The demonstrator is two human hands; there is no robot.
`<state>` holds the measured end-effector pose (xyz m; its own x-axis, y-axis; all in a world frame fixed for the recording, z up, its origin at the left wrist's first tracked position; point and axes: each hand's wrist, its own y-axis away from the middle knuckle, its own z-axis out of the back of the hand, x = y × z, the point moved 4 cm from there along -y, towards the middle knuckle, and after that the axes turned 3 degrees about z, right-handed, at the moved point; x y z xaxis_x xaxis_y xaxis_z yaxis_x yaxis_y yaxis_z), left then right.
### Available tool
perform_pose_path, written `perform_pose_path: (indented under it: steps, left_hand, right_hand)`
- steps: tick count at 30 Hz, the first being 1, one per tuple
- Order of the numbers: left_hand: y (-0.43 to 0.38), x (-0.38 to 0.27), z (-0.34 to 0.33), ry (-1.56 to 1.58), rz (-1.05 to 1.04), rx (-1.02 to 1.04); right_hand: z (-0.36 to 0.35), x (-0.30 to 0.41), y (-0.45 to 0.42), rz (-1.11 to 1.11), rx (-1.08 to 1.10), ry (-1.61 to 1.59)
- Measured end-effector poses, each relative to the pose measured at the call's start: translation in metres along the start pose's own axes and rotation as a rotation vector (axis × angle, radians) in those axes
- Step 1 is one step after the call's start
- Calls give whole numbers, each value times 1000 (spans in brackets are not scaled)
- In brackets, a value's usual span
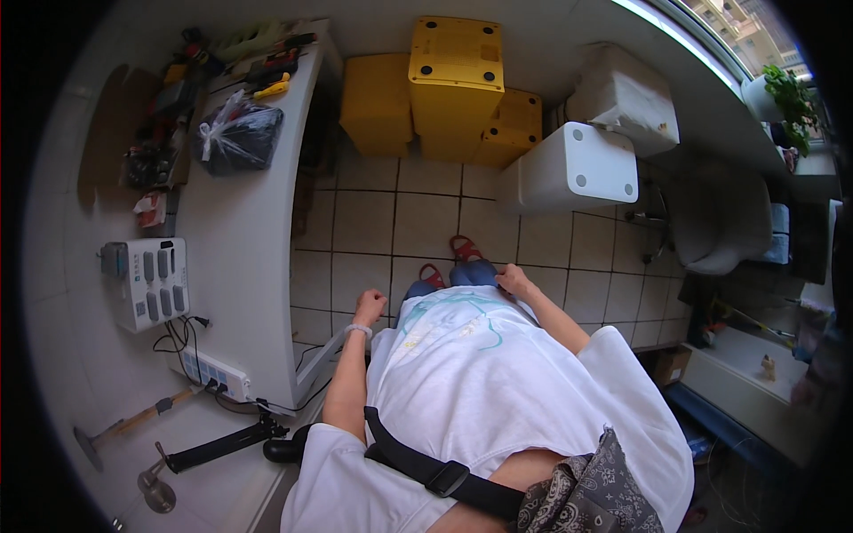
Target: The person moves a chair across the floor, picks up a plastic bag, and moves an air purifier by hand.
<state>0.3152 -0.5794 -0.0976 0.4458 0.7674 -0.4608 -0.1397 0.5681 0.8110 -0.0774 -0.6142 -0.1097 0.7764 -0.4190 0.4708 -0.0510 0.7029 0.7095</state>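
My left hand hangs beside my left hip, its fingers loosely curled with nothing seen in them. A pale bead bracelet circles that wrist, and a white table stands to its left. My right hand is at the front of my right thigh, near the blue trousers; its fingers are curled too and appear to hold nothing. Ahead on the tiled floor stand several yellow boxes with round dark feet on their upper faces. A white box leans at their right.
Left, the table bears a black bundle in a clear plastic bag and a yellow-handled tool. A white storage unit, a power strip and loose cables line its wall side. Right stand a wrapped white box and a covered swivel chair.
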Motion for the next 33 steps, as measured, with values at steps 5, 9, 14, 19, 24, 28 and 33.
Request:
perform_pose_path:
  steps: [5, 9, 14, 19, 24, 28, 33]
  left_hand:
    - [2, 1, 2, -3, -4, -11]
    - [1, 10, 1, 3, 2, -5]
    - [3, 8, 1, 0, 20, 1]
    - [1, 10, 1, 28, 8, 4]
    - [-4, 12, 1, 13, 9, 30]
    - [-3, 9, -1, 30, 21, 27]
    - [-7, 13, -3, -1, 21, 38]
  right_hand:
    - [-3, 1, 0, -14, 1, -14]
    - [-5, 3, 0, -22, 1, 11]
    - [-5, 5, 3, -32, -11, 25]
    - [-3, 10, 6, -49, 1, 11]
    - [-6, 7, 0, -4, -2, 28]
    - [-3, 11, 3, 19, 2, 16]
    - [-3, 10, 5, -23, -24, 2]
